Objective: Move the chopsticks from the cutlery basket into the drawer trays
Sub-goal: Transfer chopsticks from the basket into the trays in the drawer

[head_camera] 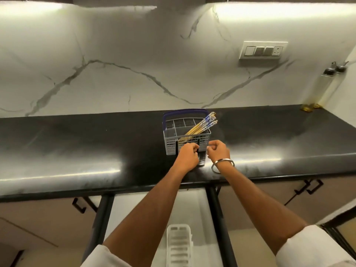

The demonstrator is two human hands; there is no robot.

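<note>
Your chopsticks [200,126] stand in the cutlery basket [186,138] on the counter [77,143], just beyond both grips, their long axis slanting up and away to the right. Your right hand [218,152] and left hand [187,156] are both curled closed at the basket's near wall; whether either clasps anything, I cannot tell. The right sits nearer the raised ends.

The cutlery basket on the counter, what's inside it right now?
The cutlery basket holds a bundle of chopsticks leaning right, blue-patterned ends past the rim. The other compartments look empty. The left hand and right hand cover its lower front.
</note>
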